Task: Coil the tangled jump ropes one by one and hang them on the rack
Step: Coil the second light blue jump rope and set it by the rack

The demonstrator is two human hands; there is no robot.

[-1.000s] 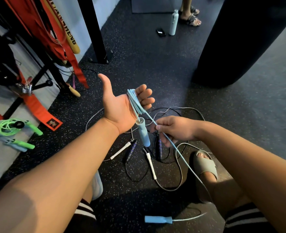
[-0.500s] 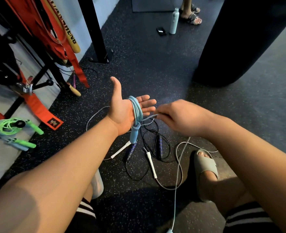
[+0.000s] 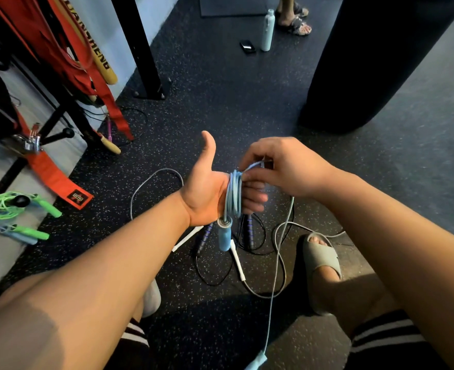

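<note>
A light-blue jump rope (image 3: pixel 233 194) is wound in several loops round my left hand (image 3: pixel 207 188), which is palm up with the thumb raised and the fingers curled over the coil. One blue handle (image 3: pixel 224 235) dangles below that hand. My right hand (image 3: pixel 279 166) pinches the cord just above the left fingers. From there the loose cord (image 3: pixel 275 276) drops to the second blue handle (image 3: pixel 256 361) at the bottom edge. On the floor beneath lie a black rope with purple handles (image 3: pixel 248 231) and a grey rope with white handles (image 3: pixel 237 263), tangled together.
The rack (image 3: pixel 60 113) stands at the left with red straps and a coiled green rope (image 3: pixel 4 206) hung on a peg. A black punching bag (image 3: pixel 367 62) fills the right. A bottle (image 3: pixel 268 30), a phone (image 3: pixel 248 46) and another person's feet lie farther off. My sandalled foot (image 3: pixel 320 263) is beside the tangle.
My right hand has swung up from below the left hand, carrying the cord over the fingers and adding a loop. The far handle has been dragged along the floor, closer to me.
</note>
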